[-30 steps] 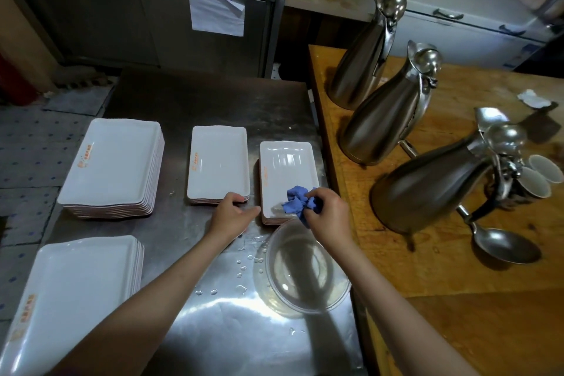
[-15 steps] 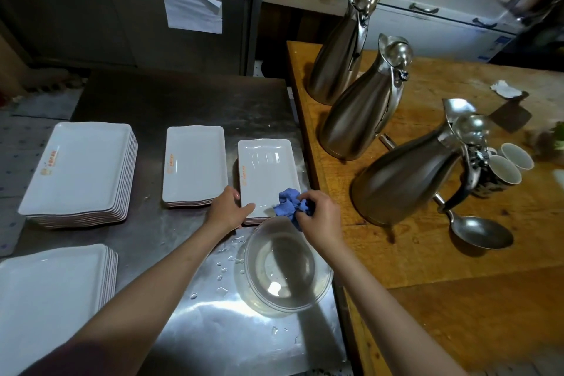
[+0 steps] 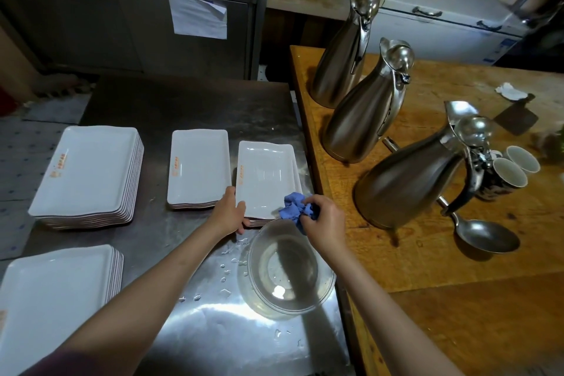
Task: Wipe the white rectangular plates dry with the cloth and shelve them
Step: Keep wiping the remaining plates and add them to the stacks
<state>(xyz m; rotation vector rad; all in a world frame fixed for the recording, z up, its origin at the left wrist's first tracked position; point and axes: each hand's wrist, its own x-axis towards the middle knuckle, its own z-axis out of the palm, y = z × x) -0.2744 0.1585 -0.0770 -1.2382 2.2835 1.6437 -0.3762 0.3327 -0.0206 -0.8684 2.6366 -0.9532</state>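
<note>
A small stack of white rectangular plates [image 3: 265, 177] sits at the right edge of the steel table [image 3: 189, 107]. My left hand [image 3: 228, 213] grips the top plate's near left corner, thumb on the rim. My right hand [image 3: 324, 223] holds a crumpled blue cloth [image 3: 292, 209] against the plate's near right corner. Left of it lies another small stack of white plates [image 3: 198, 166]. Two taller stacks of larger white plates stand further left, one [image 3: 88, 172] at the back and one [image 3: 52, 299] at the front.
A clear glass bowl [image 3: 287, 272] stands just under my right hand, with water drops on the steel around it. On the wooden counter [image 3: 427, 253] to the right are three steel jugs [image 3: 363, 122], a ladle [image 3: 485, 235] and two cups [image 3: 509, 172].
My left hand slid from beside the middle stack to the right stack and took hold of its top plate's corner. My right hand keeps the cloth at the near right corner. The view shifted slightly.
</note>
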